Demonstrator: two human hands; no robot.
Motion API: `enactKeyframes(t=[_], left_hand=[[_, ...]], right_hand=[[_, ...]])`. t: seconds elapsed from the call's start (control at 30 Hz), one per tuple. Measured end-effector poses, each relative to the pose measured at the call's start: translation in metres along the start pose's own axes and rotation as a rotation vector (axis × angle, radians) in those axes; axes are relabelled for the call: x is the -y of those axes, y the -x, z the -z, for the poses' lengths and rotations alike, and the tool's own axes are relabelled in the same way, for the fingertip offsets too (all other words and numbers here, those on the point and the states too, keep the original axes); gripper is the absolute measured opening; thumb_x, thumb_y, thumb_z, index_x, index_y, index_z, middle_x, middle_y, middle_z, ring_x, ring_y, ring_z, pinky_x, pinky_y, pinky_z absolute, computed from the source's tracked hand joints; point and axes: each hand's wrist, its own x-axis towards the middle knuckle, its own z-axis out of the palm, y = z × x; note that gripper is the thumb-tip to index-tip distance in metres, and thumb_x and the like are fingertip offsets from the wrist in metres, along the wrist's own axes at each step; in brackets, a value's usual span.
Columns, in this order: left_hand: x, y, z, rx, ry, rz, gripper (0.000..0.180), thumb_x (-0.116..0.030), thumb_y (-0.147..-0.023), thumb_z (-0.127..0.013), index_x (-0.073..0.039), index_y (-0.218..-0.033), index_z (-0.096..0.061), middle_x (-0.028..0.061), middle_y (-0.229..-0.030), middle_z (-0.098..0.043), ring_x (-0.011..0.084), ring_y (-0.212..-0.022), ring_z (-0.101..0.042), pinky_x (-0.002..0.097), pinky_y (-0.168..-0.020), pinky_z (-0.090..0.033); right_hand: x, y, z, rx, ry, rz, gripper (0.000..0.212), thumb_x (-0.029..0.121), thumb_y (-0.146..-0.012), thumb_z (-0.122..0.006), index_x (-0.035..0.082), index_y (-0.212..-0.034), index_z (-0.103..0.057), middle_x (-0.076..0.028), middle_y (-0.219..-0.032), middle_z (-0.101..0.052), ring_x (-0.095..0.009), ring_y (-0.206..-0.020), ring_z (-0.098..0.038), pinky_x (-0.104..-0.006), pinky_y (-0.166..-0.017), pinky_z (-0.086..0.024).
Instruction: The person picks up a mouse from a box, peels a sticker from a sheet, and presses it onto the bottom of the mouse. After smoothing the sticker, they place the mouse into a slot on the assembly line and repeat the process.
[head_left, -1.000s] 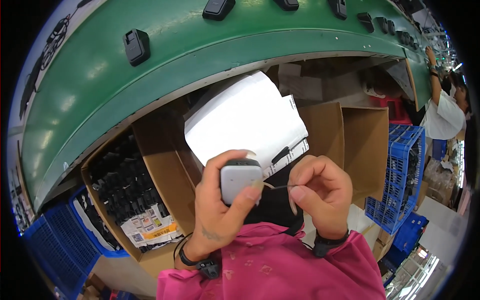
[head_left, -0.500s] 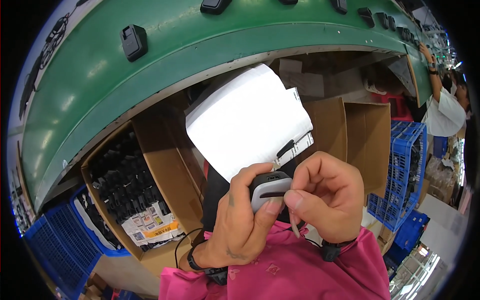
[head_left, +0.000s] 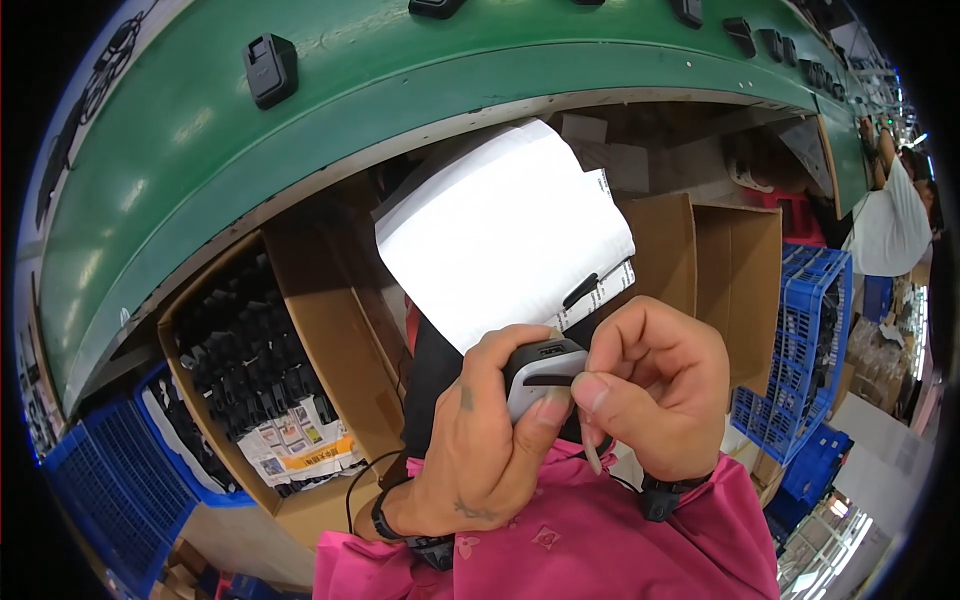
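My left hand (head_left: 478, 440) is closed around a small rounded device (head_left: 532, 398), grey on its face and black on its sides, with a port in its upper end. A thin black strip (head_left: 546, 380) lies across the grey face. The thumb and forefinger of my right hand (head_left: 655, 390) pinch together at the strip's right end, partly hiding it. Just beyond my hands, white paper sheets (head_left: 500, 225) lie over my lap, and a small black oblong piece (head_left: 580, 290) rests near their right edge.
A green workbench (head_left: 360, 110) curves across the far side, with several black charger-like units (head_left: 270, 72) on it. To the left stands a carton (head_left: 345, 360) full of black parts beside blue crates (head_left: 120, 490). More cartons (head_left: 735, 290) and a blue crate (head_left: 790, 340) stand right; another person (head_left: 890, 230) is far right.
The device has tilted slightly and shifted a little to the right in my left hand. More of the black strip shows toward my right fingertips. The other person's arm has moved.
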Motion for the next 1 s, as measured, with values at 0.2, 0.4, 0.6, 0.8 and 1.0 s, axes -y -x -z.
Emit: enactKeyframes(t=[0.2,0.4,0.6,0.8,1.0], left_hand=[[0.003,0.000,0.000,-0.013,-0.007,-0.005,0.037,-0.013,-0.092,-0.052,0.007,-0.120,-0.040,0.0214,-0.096,-0.059,0.0314,-0.079,-0.061,0.0369,-0.072,-0.048],[0.004,0.000,-0.002,-0.038,-0.029,-0.011,0.036,-0.012,-0.091,-0.053,0.007,-0.119,-0.041,0.0214,-0.096,-0.058,0.0327,-0.079,-0.061,0.0373,-0.072,-0.048],[0.003,-0.001,-0.002,-0.050,-0.059,-0.024,0.035,-0.009,-0.089,-0.054,0.007,-0.118,-0.042,0.0218,-0.096,-0.057,0.0338,-0.078,-0.061,0.0374,-0.071,-0.048],[0.003,0.000,-0.003,-0.063,-0.076,-0.012,0.035,-0.008,-0.089,-0.055,0.007,-0.118,-0.042,0.0209,-0.097,-0.057,0.0344,-0.078,-0.061,0.0376,-0.071,-0.048],[0.004,0.002,-0.003,-0.070,-0.109,0.006,0.037,-0.010,-0.090,-0.054,0.007,-0.119,-0.041,0.0214,-0.099,-0.057,0.0342,-0.080,-0.061,0.0381,-0.072,-0.048]], right_hand=[[-0.002,-0.002,0.000,0.002,-0.021,-0.012,0.010,-0.001,-0.084,-0.061,-0.004,-0.089,-0.053,-0.003,-0.075,-0.059,-0.003,-0.065,-0.056,-0.0170,-0.055,-0.044],[-0.004,-0.005,-0.004,-0.049,0.026,-0.002,0.011,-0.002,-0.083,-0.061,-0.004,-0.084,-0.050,-0.006,-0.069,-0.058,-0.007,-0.054,-0.056,-0.0193,-0.048,-0.045],[-0.007,-0.005,-0.004,-0.050,0.069,0.030,0.010,-0.003,-0.083,-0.060,-0.005,-0.084,-0.050,-0.006,-0.070,-0.058,-0.007,-0.055,-0.056,-0.0189,-0.048,-0.045],[-0.008,-0.006,-0.005,-0.052,0.075,0.014,0.009,-0.004,-0.084,-0.059,-0.005,-0.085,-0.050,-0.006,-0.070,-0.058,-0.006,-0.055,-0.055,-0.0186,-0.047,-0.044],[-0.008,-0.010,-0.008,-0.081,0.094,0.011,0.010,-0.002,-0.084,-0.061,-0.003,-0.083,-0.052,-0.004,-0.069,-0.059,-0.003,-0.057,-0.055,-0.0170,-0.048,-0.043]])
